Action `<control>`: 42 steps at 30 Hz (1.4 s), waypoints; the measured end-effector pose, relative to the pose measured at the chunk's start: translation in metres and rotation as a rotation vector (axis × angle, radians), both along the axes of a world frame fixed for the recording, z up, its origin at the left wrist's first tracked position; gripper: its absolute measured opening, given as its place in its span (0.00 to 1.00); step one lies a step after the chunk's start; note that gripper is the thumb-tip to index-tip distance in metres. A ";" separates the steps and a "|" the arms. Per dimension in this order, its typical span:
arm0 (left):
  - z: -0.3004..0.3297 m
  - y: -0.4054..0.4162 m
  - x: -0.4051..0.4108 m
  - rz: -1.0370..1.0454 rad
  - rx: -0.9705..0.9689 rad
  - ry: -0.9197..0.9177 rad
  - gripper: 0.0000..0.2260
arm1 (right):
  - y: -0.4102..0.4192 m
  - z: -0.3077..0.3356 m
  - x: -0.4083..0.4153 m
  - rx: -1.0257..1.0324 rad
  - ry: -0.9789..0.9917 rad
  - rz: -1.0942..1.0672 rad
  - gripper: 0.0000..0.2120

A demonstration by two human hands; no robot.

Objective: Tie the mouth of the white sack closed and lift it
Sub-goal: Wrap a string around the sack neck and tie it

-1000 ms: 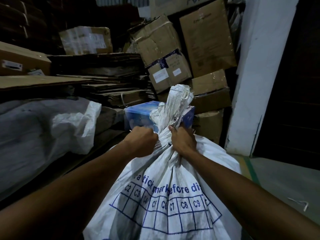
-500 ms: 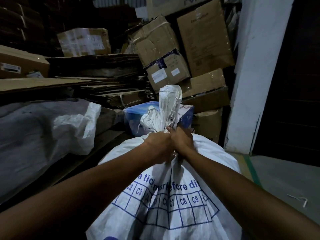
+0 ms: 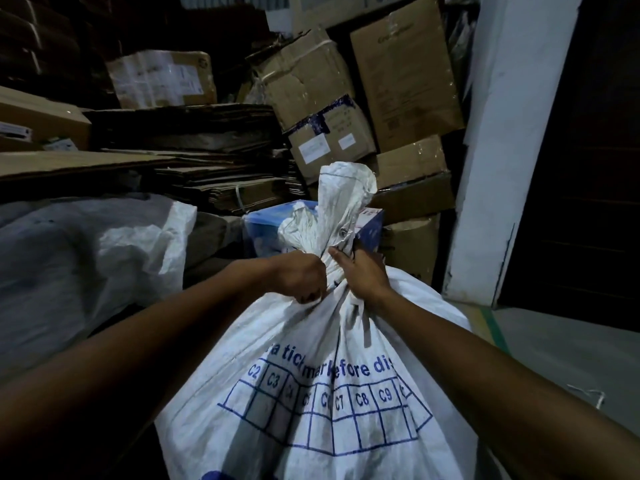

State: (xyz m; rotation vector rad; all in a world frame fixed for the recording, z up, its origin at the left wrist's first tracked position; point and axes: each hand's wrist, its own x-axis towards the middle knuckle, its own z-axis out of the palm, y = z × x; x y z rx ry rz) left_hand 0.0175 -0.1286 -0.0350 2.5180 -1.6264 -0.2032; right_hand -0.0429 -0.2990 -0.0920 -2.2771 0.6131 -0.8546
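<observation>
A full white woven sack with a blue printed grid and lettering stands right in front of me. Its mouth is gathered into a twisted neck that sticks upright above my hands. My left hand is fisted on the left side of the neck's base. My right hand wraps the right side of the neck, thumb pressed against the fabric. The two hands sit close together. Whether a cord or knot is around the neck is hidden by the fingers.
A second pale sack lies at the left. Stacked flat cardboard and brown boxes fill the back. A blue box sits just behind the neck. A white pillar and grey floor are at the right.
My left hand slid in from the left to meet the right at the neck, then eased slightly apart. The gathered neck now stands more upright and tighter.
</observation>
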 end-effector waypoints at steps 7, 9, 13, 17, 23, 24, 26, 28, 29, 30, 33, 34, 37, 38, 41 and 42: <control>-0.014 -0.002 0.014 -0.178 -0.065 -0.140 0.05 | -0.005 -0.002 -0.003 0.081 -0.052 0.101 0.22; -0.018 -0.004 0.010 -0.225 -0.116 -0.201 0.01 | -0.005 0.001 -0.005 0.098 -0.020 0.098 0.20; -0.031 -0.009 0.013 -0.343 -0.220 -0.270 0.07 | -0.010 0.007 -0.013 0.103 0.094 0.095 0.21; -0.042 -0.013 0.017 -0.383 -0.344 -0.274 0.07 | -0.035 0.020 -0.029 0.091 0.416 0.159 0.24; -0.046 -0.023 0.012 -0.343 -0.363 -0.245 0.11 | -0.059 0.018 -0.041 0.286 0.602 0.407 0.30; -0.047 -0.024 0.010 -0.347 -0.367 -0.245 0.09 | -0.054 0.019 -0.045 0.304 0.608 0.433 0.25; -0.049 -0.026 0.008 -0.357 -0.390 -0.244 0.07 | -0.050 0.023 -0.050 0.425 0.618 0.531 0.20; -0.050 -0.028 0.008 -0.365 -0.400 -0.236 0.04 | -0.047 0.025 -0.055 0.509 0.608 0.551 0.17; -0.051 -0.028 0.009 -0.370 -0.403 -0.231 0.03 | -0.047 0.025 -0.057 0.527 0.601 0.535 0.16; -0.051 -0.029 0.009 -0.371 -0.400 -0.224 0.03 | -0.048 0.026 -0.059 0.551 0.601 0.542 0.17; -0.051 -0.028 0.012 -0.336 -0.403 -0.191 0.06 | -0.050 0.027 -0.064 0.579 0.621 0.677 0.26; -0.051 -0.027 0.012 -0.327 -0.412 -0.188 0.07 | -0.052 0.027 -0.066 0.549 0.631 0.684 0.27; -0.049 -0.026 0.012 -0.310 -0.437 -0.154 0.09 | -0.055 0.027 -0.071 0.486 0.605 0.647 0.18; -0.048 -0.026 0.012 -0.306 -0.457 -0.120 0.08 | -0.056 0.027 -0.073 0.486 0.593 0.636 0.19; -0.045 -0.028 0.013 -0.274 -0.508 -0.026 0.03 | -0.063 0.028 -0.075 0.462 0.595 0.599 0.20; -0.044 -0.028 0.013 -0.264 -0.520 0.002 0.02 | -0.065 0.027 -0.075 0.467 0.595 0.577 0.21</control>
